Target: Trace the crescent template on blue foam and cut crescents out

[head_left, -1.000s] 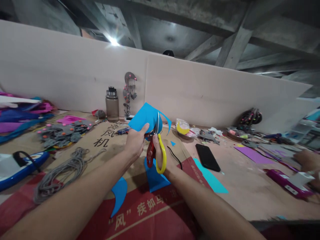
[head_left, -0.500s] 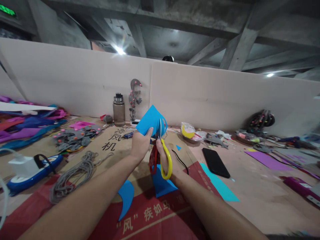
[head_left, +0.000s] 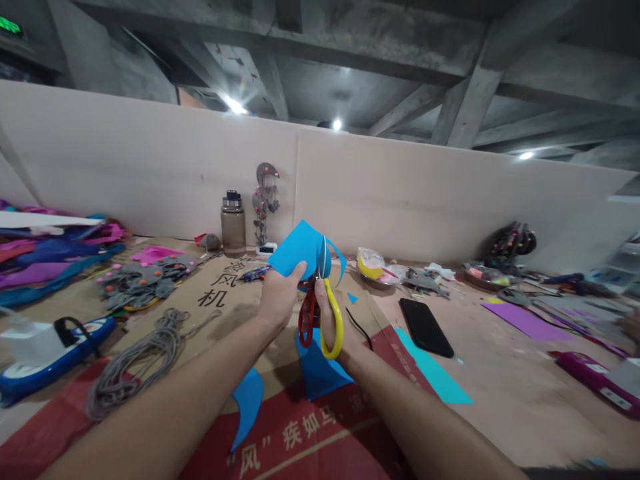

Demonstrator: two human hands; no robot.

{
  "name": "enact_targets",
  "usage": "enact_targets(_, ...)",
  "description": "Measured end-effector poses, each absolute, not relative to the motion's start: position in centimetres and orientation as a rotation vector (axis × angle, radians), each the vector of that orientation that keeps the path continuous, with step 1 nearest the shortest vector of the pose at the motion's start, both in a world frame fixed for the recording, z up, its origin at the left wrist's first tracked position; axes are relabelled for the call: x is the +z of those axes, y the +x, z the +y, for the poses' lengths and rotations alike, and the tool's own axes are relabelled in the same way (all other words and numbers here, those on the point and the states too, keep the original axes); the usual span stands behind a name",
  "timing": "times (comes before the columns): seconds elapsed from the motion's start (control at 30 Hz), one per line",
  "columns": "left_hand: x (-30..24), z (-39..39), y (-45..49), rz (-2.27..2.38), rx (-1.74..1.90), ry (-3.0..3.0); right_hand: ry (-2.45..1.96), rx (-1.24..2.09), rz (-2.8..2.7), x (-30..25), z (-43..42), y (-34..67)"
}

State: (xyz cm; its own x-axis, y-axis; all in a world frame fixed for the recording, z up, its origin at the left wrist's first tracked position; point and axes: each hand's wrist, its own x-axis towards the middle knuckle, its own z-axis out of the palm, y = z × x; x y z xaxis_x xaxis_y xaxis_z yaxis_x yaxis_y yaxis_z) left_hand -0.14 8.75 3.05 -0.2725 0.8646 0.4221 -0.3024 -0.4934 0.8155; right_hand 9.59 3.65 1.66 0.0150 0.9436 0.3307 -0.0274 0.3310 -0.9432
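My left hand (head_left: 278, 295) pinches a sheet of blue felt (head_left: 299, 248) between thumb and fingers, held up above the cardboard. In my right hand (head_left: 326, 313) is a pair of scissors (head_left: 331, 330) with one red and one yellow handle. Their blades lie across the felt's right side, where a thin curved strip (head_left: 341, 259) hangs off the edge. Below my hands a larger blue piece (head_left: 320, 370) rests on the cardboard. A blue crescent (head_left: 249, 403) lies to its left, and a small blue triangle (head_left: 353, 299) sits to the right of the scissors.
Flattened cardboard (head_left: 200, 327) covers the table's middle. Grey cord (head_left: 143, 360) and a blue power strip (head_left: 55, 360) lie left. A bottle (head_left: 233, 227) stands by the white partition (head_left: 400, 193). To the right are a black phone (head_left: 426, 327), turquoise felt (head_left: 440, 373) and a purple sheet (head_left: 527, 320).
The scissor blades have moved further along the felt, and the curved strip now stands farther out to the right. The view has shifted slightly; both hands keep their holds.
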Motion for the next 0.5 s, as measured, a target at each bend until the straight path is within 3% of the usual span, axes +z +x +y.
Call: enact_targets(0.5,3.02,8.81,-0.15,0.756,1.818,1.142,-0.973,0.912,-1.319,2.02,3.29,9.75)
